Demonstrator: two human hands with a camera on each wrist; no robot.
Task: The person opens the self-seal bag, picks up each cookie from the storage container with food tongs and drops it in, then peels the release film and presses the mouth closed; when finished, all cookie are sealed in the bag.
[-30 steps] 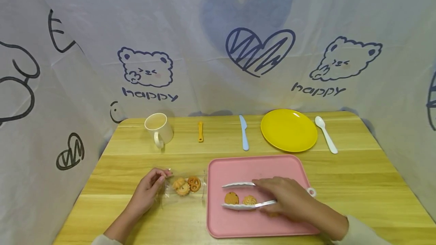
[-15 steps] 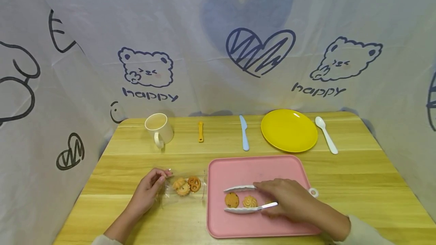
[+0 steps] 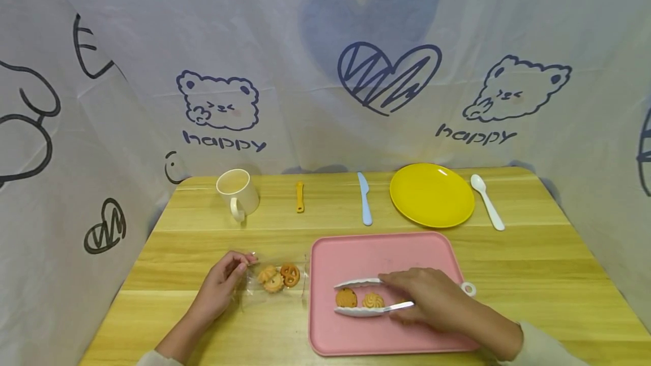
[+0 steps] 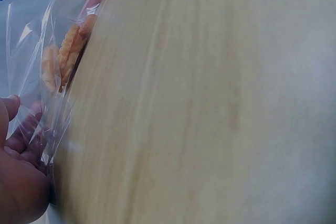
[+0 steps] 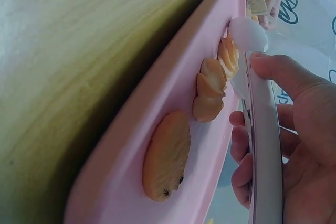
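My right hand (image 3: pixel 398 295) grips white tongs (image 3: pixel 357 310) lying low over the pink tray (image 3: pixel 386 247). The tongs' two arms stand slightly apart around a chocolate-chip cookie (image 3: pixel 346 297) and a swirl cookie (image 3: pixel 373 300). In the right wrist view the tongs (image 5: pixel 264 145) run beside three cookies (image 5: pixel 167 156) on the tray (image 5: pixel 173 72). My left hand (image 3: pixel 242 263) pinches the end of a clear plastic bag (image 3: pixel 277 278) of cookies lying on the table left of the tray. The left wrist view shows that bag (image 4: pixel 63 61) against my fingers (image 4: pixel 21 135).
Along the back of the wooden table (image 3: pixel 534 264) stand a cream mug (image 3: pixel 237 192), a small orange utensil (image 3: pixel 299 196), a blue plastic knife (image 3: pixel 364 199), a yellow plate (image 3: pixel 431 194) and a white spoon (image 3: pixel 486 200). Printed cloth walls close in three sides.
The tongs' arms have drawn a little closer together around the two cookies, and my right hand has shifted slightly toward me. The left hand and bag have not moved.
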